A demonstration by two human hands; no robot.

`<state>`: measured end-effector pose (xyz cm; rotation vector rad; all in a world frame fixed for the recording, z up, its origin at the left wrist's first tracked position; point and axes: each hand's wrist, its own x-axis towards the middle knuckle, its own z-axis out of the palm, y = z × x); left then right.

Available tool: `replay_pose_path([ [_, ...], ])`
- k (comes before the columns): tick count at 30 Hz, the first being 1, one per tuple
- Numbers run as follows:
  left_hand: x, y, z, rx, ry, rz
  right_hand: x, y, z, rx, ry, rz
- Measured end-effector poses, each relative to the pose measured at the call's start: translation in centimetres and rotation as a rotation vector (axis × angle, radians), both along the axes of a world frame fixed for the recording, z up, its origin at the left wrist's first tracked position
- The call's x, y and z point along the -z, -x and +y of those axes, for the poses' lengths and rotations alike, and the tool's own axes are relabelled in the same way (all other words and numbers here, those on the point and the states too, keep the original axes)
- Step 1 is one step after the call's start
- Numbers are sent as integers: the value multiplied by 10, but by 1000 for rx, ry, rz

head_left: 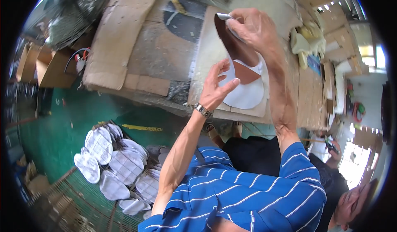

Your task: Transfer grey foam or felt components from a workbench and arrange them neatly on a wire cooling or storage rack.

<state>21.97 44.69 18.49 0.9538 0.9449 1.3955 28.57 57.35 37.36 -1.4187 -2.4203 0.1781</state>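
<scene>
At the far part of the table, my right hand (pixel 253 27) pinches the upper edge of a thin, curled sheet (pixel 233 46), dark brown on its inner face with a pale edge. The sheet arches down toward the tabletop. My left hand (pixel 216 85), with a metal-band watch on the wrist, is beside the lower part of the sheet, its fingers apart. Whether its fingertips touch the sheet I cannot tell. Below the sheet lies a white rounded piece (pixel 247 94) with a reddish-brown patch (pixel 247 73) showing. Both rest on a pale board (pixel 200 68).
Cardboard (pixel 120 33) covers the table's left side, near a dark rounded patch (pixel 186 19). Several grey-white sole-shaped pieces (pixel 124 161) lie on a wire rack (pixel 93 203) at lower left. A fan (pixel 74 15) stands far left. Another person (pixel 351 203) is close at lower right.
</scene>
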Motion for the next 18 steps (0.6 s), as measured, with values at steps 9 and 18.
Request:
replay_pose_path([
  [9, -39, 121, -104, -522, -89, -276, -1, 167, -85, -535, 58, 105],
  [18, -42, 226, -289, -1003, 43, -523, 60, 267, -264, -1187, -8, -13],
])
